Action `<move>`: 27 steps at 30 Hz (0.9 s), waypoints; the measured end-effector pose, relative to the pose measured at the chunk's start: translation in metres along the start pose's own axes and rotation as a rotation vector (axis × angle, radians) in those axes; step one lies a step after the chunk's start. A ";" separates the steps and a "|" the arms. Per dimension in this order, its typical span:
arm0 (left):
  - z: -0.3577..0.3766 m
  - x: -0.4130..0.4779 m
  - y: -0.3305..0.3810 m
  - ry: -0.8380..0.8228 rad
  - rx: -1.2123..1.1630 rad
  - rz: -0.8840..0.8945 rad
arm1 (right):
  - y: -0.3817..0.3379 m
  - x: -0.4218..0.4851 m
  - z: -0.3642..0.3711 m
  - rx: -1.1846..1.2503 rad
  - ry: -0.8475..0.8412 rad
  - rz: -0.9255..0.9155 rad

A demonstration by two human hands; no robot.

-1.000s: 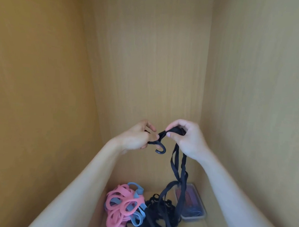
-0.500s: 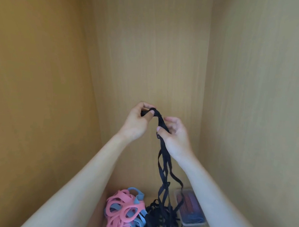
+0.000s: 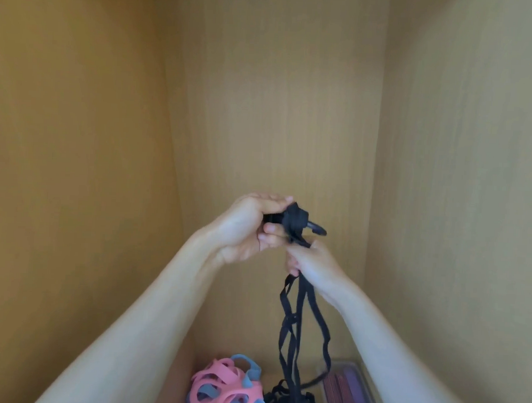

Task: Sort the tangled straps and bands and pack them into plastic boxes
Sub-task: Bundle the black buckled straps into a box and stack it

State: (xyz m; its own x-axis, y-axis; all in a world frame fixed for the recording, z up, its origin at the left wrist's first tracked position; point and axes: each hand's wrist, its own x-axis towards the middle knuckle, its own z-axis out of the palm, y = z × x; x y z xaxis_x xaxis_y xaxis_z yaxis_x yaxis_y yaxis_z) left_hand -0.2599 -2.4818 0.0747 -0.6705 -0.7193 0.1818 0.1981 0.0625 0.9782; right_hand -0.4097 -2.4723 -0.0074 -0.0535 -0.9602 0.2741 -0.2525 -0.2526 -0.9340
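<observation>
Head view: left fingers [image 3: 271, 228] bunch black strap [image 3: 293, 221] (right hand [image 3: 312, 262] pinches below).

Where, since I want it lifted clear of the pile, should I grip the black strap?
Pinch the black strap below the right hand, coming from the right: there its strands run bunched; lower down they loop apart into the pile.

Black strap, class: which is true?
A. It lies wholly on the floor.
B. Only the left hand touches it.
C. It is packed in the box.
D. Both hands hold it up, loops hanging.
D: the left hand grips the bunched top of the black strap, the right hand holds it just below, loops hanging down.
</observation>
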 end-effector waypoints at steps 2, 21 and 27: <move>-0.004 -0.002 -0.001 0.009 0.082 -0.097 | -0.001 0.005 -0.012 -0.050 0.057 -0.009; -0.006 0.053 -0.048 0.697 0.186 0.193 | -0.002 0.001 0.005 0.038 -0.072 -0.305; -0.003 0.043 -0.027 0.453 -0.196 -0.001 | 0.008 0.012 -0.003 -0.048 -0.178 -0.163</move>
State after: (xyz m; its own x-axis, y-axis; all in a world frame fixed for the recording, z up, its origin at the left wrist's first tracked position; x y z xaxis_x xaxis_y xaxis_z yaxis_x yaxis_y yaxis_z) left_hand -0.2923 -2.5164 0.0561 -0.3012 -0.9505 0.0763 0.3578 -0.0385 0.9330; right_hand -0.4154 -2.4854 -0.0108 0.1614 -0.9141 0.3720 -0.2896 -0.4042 -0.8676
